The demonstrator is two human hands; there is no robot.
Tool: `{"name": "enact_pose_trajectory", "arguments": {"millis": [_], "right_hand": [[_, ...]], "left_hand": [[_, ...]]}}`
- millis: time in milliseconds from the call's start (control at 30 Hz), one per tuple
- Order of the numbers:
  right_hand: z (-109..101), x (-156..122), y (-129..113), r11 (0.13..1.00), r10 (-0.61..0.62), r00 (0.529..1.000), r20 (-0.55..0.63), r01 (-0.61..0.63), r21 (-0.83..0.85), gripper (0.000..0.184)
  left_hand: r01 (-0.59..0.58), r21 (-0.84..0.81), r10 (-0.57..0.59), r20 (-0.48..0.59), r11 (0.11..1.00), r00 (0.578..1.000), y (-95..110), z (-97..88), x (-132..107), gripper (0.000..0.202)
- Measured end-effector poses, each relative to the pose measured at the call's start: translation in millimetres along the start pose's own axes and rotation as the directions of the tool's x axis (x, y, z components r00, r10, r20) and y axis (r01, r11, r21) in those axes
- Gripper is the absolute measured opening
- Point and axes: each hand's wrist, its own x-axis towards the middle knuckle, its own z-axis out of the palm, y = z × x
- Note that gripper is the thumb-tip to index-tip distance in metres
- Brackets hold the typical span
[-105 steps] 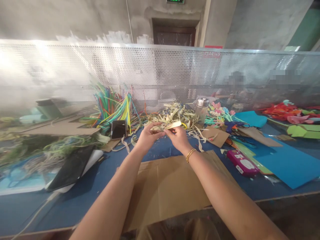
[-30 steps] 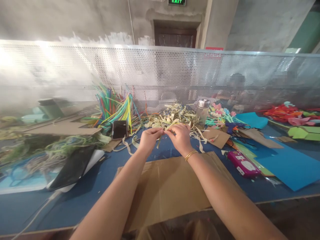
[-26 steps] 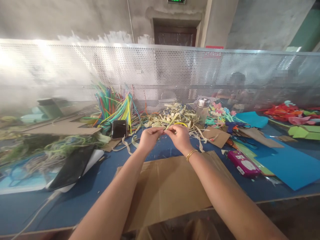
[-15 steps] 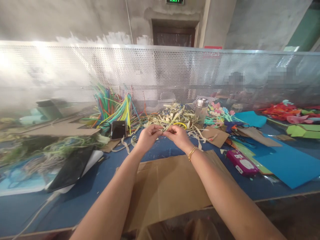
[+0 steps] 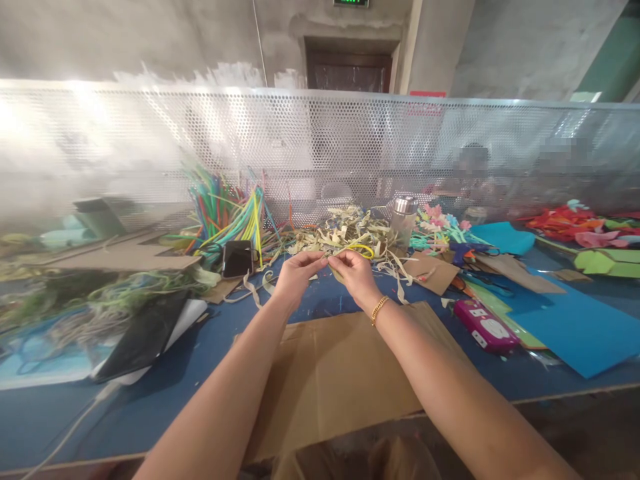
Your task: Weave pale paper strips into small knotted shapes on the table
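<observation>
A: ok what's on this bench, biggest stuff first?

B: Table [image 5: 30, 413] is blue. There's a big brown cardboard sheet [image 5: 340, 373] at the middle of the near edge, under the forearms. Then a bright blue sheet [image 5: 570, 333] on the right side, one corner poking toward the near edge. Toward the far edge, around the middle, there's a messy heap [image 5: 345, 227] of pale, curly straw-colored strips, with a silver-capped bottle [image 5: 401, 227] standing just beside it.

A: and the hands?

B: Left hand [image 5: 296, 279] and right hand [image 5: 357, 275] are up in front of that heap, past the cardboard's far edge. Fingertips pretty much meet, both pinching the same little strip. Gold bracelet [image 5: 379, 310] on the right wrist.

A: smaller bits?

B: Purple box [image 5: 486, 327] right of the cardboard, black phone [image 5: 237, 259] left of the heap.

A: so what's the strip like?

B: Strip [image 5: 338, 275] is tiny, dull olive-tan, looks flat. A bit shows below the right fingers; the rest is hidden, so can't tell its full shape.
</observation>
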Motion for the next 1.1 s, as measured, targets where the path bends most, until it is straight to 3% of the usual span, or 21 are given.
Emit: {"name": "enact_pose_trajectory", "arguments": {"millis": [200, 367, 500, 633, 833, 933, 1000, 1100], "right_hand": [[-1.9, -0.1, 0.8, 0.992, 0.027, 0.994, 0.101, -0.014, -0.124, 0.016], [-2.5, -1.3, -7.0, 0.973, 0.017, 0.991, 0.132, 0.015, -0.232, 0.015], [-5.3, -3.7, -22.2, 0.977, -0.040, 0.972, 0.230, 0.087, -0.195, 0.009], [-9.7, -5.1, -35.9, 0.994, -0.049, 0.939, 0.341, 0.080, -0.079, 0.026], [-8.9, -5.6, -42.0, 0.940, -0.190, 0.948, 0.256, 0.251, -0.232, 0.012], [-7.7, -5.3, -42.6, 0.913, -0.279, 0.943, 0.180, 0.319, -0.255, 0.015], [-7.1, -4.9, -41.3, 0.928, -0.269, 0.947, 0.174, 0.304, -0.218, 0.019], [-6.1, -4.2, -36.3, 0.970, -0.135, 0.964, 0.227, 0.175, -0.167, 0.027]], "left_hand": [[-0.030, 0.053, 0.034, -0.068, 0.998, 0.997, 3.6, -5.0, 2.1, 0.032], [0.002, 0.004, -0.002, -0.119, 1.000, 0.993, 5.1, -10.0, 4.2, 0.035], [0.036, -0.011, -0.038, -0.170, 0.999, 0.985, 4.0, -14.8, 7.2, 0.033], [0.067, 0.024, -0.062, -0.184, 0.997, 0.981, 2.7, -17.5, 8.9, 0.031], [0.071, 0.082, -0.058, -0.153, 0.994, 0.987, 2.1, -15.5, 6.7, 0.030], [0.067, 0.116, -0.051, -0.139, 0.991, 0.989, 1.1, -15.3, 6.4, 0.031], [0.047, 0.134, -0.029, -0.132, 0.990, 0.991, 0.6, -14.9, 6.3, 0.031], [0.010, 0.130, 0.005, -0.110, 0.991, 0.994, 1.2, -12.8, 5.5, 0.033]]}}
